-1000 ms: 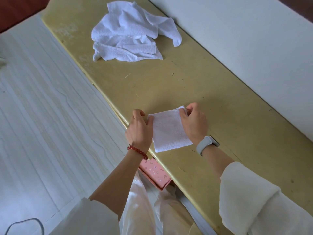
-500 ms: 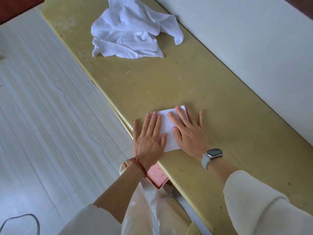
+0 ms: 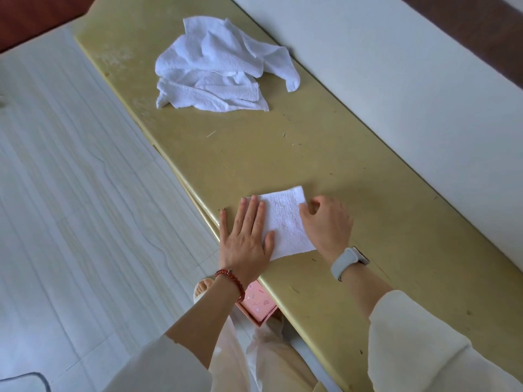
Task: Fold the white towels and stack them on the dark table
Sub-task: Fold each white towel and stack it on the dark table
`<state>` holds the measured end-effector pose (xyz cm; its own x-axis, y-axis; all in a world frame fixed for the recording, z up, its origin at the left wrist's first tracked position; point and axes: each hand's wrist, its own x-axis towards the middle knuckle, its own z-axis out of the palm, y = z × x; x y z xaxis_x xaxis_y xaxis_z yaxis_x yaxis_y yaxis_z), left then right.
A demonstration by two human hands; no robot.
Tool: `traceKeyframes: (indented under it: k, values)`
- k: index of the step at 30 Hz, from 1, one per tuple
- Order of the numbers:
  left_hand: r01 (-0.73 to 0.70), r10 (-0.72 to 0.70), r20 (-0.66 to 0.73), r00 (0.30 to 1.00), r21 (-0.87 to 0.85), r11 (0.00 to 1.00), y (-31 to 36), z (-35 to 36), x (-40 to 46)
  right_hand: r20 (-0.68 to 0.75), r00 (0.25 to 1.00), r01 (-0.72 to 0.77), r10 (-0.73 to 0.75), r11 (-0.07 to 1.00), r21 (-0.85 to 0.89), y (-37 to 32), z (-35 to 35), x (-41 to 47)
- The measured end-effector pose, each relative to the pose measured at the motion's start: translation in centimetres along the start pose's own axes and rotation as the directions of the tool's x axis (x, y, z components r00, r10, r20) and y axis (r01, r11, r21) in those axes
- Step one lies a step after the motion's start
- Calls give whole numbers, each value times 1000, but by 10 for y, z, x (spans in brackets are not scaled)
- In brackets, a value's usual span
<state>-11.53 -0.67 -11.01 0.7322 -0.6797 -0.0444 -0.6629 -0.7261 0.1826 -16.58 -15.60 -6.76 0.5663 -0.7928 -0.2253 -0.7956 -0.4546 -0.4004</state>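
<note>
White folded towel point(image 3: 285, 222) lies under the flat, straight-fingered left hand point(image 3: 246, 236); curled right hand point(image 3: 325, 222) touches its edge.

Pale streaked floor point(image 3: 70, 193) on the left, white wall point(image 3: 410, 94) on the right, yellowish worktop point(image 3: 254, 154) between, softly lit.

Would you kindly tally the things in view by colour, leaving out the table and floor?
White: 2, the folded towel and the crumpled towel pile (towels in it cannot be counted)
Red: 1, the bead bracelet
Grey: 1, the watch
Pink: 1, the box
Total: 5
</note>
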Motion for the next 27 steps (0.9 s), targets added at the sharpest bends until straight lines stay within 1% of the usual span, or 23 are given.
traceKeyframes:
  k: [1, 4, 6, 8, 10, 12, 14, 16, 17, 19, 20, 21, 23, 27]
  values:
    - [-1, 1, 1, 1000, -2, 1000, 0, 0, 0, 44, 998, -33, 35, 999, -38, -3, 0, 1]
    - [-5, 5, 3, 1000, 2, 1000, 0, 0, 0, 124, 988, -95, 97, 995, -24, -10, 0, 4]
    - [-2, 2, 6, 1000, -2, 1000, 0, 1, 0, 144, 984, -106, 107, 994, -11, -15, 0, 3]
    - [15, -15, 18, 1000, -10, 1000, 1, 0, 1, 127, 989, -77, 76, 997, 5, -20, -4, -1]
    - [29, -29, 28, 999, -19, 999, 1, -1, 0, 129, 990, -68, 54, 992, 107, -21, -6, -4]
    - [26, -26, 33, 999, -25, 999, 1, -2, 0, 195, 976, -144, 92, 951, 274, -23, -12, -5]
    - [23, -22, 47, 999, -33, 999, 1, -3, 0, 247, 965, -189, 90, 890, 414, -21, -14, -1]
    - [45, -41, 49, 998, -95, 994, -2, -4, 1, 253, 967, -121, 2, 881, 458, -19, -16, 1]
    - [81, -74, 50, 996, -170, 982, -4, -7, 3, 256, 966, -83, -48, 874, 478, -17, -17, 1]
    - [183, -178, 45, 983, -338, 923, -9, -16, 9, 255, 956, -7, -142, 862, 507, -15, -22, -1]
    - [224, -224, 45, 973, -387, 894, -13, -21, 13, 253, 948, 36, -194, 855, 518, -13, -25, -3]
    - [254, -256, 50, 965, -408, 877, -17, -27, 18, 260, 935, 71, -243, 842, 534, -9, -27, -4]
    - [285, -276, 85, 958, -425, 859, -26, -37, 29, 261, 912, 121, -315, 817, 564, -4, -32, -6]
    - [351, -266, 235, 935, -500, 792, -33, -50, 43, 227, 905, 165, -359, 789, 592, 0, -37, -5]
